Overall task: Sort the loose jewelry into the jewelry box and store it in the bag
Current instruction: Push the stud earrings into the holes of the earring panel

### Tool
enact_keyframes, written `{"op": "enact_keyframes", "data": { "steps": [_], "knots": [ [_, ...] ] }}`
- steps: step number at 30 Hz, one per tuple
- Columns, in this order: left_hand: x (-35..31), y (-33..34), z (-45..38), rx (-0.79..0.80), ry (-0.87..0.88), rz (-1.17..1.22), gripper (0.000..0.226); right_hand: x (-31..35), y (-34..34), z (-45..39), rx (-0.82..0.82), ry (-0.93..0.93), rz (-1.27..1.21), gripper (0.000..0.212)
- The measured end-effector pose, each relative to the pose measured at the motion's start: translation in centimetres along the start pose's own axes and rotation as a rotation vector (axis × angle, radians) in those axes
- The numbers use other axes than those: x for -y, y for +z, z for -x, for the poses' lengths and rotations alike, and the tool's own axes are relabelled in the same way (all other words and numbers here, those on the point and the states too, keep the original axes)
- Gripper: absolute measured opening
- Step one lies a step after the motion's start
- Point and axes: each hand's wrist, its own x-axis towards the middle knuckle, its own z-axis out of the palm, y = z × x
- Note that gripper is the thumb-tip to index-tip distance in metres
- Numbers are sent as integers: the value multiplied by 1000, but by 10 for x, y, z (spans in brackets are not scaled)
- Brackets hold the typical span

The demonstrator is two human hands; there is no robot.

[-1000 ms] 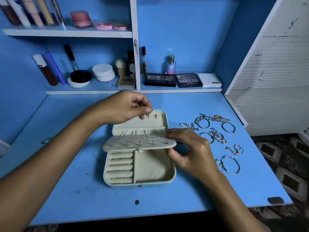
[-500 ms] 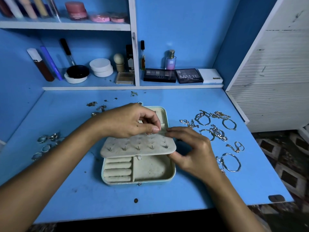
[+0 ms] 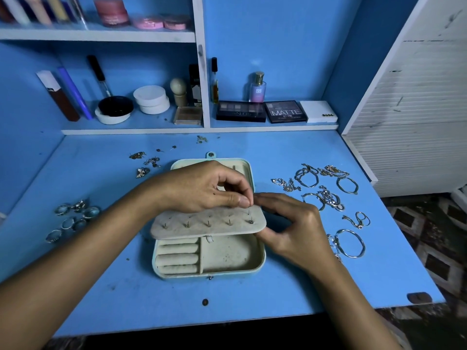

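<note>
Open jewelry box (image 3: 228, 258) in the middle of the blue tabletop (image 3: 278, 289), with its soft earring flap (image 3: 208, 223) lying across the top half and empty ring rolls below. Left hand (image 3: 202, 189) pinching something too tiny to make out at the flap's far edge, right hand (image 3: 294, 228) gripping the flap's right corner with curled fingers. Bracelets (image 3: 350, 242) and chains spread out on the right, rings (image 3: 72, 218) on the left, small earrings (image 3: 145, 162) behind the box.
</note>
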Motion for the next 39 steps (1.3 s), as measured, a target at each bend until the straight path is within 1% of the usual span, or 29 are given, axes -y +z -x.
{"op": "enact_keyframes", "data": {
  "steps": [22, 34, 39],
  "knots": [
    [0, 1, -3, 50, 6, -27, 10, 1, -1, 0, 0, -22, -7, 29],
    [-5, 3, -3, 54, 8, -119, 9, -1, 0, 0, -1, -25, 10, 30],
    [-14, -1, -2, 53, -24, -215, 6, -2, 0, 0, 4, -22, 6, 30]
  ]
}}
